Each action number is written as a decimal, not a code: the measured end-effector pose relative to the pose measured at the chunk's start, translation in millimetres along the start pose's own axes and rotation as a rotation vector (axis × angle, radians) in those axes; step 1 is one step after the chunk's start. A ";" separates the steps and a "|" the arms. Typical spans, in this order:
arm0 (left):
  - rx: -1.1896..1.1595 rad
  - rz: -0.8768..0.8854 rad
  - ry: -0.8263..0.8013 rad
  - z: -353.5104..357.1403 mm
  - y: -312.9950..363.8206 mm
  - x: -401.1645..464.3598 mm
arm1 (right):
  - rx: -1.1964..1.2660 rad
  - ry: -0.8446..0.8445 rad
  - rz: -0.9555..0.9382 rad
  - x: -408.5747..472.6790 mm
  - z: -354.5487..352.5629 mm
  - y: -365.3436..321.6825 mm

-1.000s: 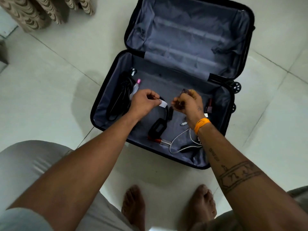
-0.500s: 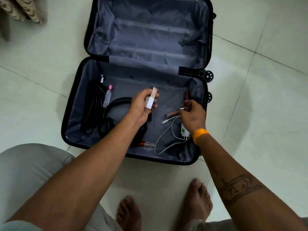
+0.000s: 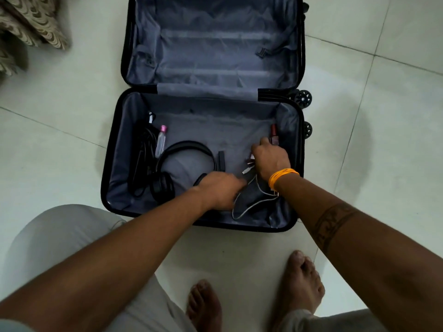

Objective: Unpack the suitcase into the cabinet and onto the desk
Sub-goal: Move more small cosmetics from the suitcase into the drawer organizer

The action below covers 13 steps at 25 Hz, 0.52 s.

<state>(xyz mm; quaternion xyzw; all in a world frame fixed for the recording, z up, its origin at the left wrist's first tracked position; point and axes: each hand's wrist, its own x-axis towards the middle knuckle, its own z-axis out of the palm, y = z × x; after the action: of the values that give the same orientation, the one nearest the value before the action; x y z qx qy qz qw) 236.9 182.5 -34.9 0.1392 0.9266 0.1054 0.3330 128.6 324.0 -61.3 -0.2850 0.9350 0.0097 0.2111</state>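
The black suitcase point(image 3: 215, 121) lies open on the tiled floor, its grey-lined lid half holding nothing. In the near half lie black cables point(image 3: 143, 159), a small bottle with a pink cap point(image 3: 161, 141), black headphones point(image 3: 187, 146), a small black block point(image 3: 221, 159), a white cable point(image 3: 242, 207) and a dark red item point(image 3: 274, 135). My left hand point(image 3: 220, 188) is low in the case beside the white cable, blurred, its fingers hidden. My right hand point(image 3: 271, 159) grips small reddish and white bits, with its forefinger against the dark red item.
Patterned brown fabric point(image 3: 31, 25) hangs at the top left. The suitcase wheels point(image 3: 303, 98) stick out on the right side. My bare feet point(image 3: 203, 305) stand on the floor just in front of the case, my knees at either side.
My left hand, which held a small white box up, has dropped low toward the white cable. My right hand has moved up to the dark red item at the right wall.
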 end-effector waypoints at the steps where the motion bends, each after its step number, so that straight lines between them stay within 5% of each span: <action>1: 0.106 0.015 -0.039 -0.4 4.0 -1.8 | 0.031 0.011 0.012 0.8 -0.3 -0.4; 8: 0.394 -0.030 -0.205 15.2 20.4 4.5 | 0.603 0.266 0.369 -9.6 -5.2 -25.7; 13: -0.021 -0.183 -0.025 8.2 2.2 6.5 | 1.002 0.346 0.504 -11.0 -13.9 -16.1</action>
<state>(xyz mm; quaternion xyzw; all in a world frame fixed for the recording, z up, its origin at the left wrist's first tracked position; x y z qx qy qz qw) 237.8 187.5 -44.3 0.0518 0.9300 0.0824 0.3544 140.1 314.5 -42.6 0.0831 0.8852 -0.4305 0.1555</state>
